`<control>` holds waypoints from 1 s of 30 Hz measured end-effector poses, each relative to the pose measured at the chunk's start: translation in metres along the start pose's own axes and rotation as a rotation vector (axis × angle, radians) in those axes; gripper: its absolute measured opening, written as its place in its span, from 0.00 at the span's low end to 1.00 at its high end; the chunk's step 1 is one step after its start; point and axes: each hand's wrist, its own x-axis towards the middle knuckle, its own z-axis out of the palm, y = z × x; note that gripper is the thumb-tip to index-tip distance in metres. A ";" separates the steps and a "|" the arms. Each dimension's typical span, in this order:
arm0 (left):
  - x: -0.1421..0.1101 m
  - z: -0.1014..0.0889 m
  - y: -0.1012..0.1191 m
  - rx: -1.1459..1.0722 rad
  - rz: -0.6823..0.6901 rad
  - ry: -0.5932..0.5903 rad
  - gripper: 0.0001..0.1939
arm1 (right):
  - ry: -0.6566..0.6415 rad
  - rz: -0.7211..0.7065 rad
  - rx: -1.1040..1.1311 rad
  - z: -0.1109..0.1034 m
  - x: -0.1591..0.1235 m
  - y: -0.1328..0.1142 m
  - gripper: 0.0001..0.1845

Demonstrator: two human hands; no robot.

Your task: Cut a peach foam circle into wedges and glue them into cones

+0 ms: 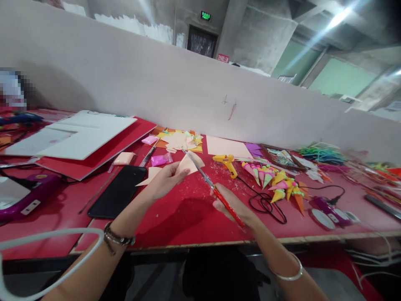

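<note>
My left hand (pixel 164 180) pinches a peach-coloured piece of foam sheet (pixel 188 164) and holds it above the red table (pixel 188 213). My right hand (pixel 233 205) grips red-handled scissors (pixel 209 182). Their metal blades point up and left and meet the edge of the peach piece. Both hands hover over the middle of the table, close together.
A black phone (pixel 117 191) lies left of my hands. A yellow glue gun (pixel 228 164) with a black cord, colourful foam cones (pixel 275 180), paper scraps (pixel 181 142), white boards (pixel 75 136) and a purple device (pixel 26 198) surround them. A pale partition wall backs the table.
</note>
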 end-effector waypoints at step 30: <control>0.003 0.010 -0.015 -0.184 -0.144 0.121 0.15 | -0.044 0.117 -0.011 0.018 0.007 -0.015 0.19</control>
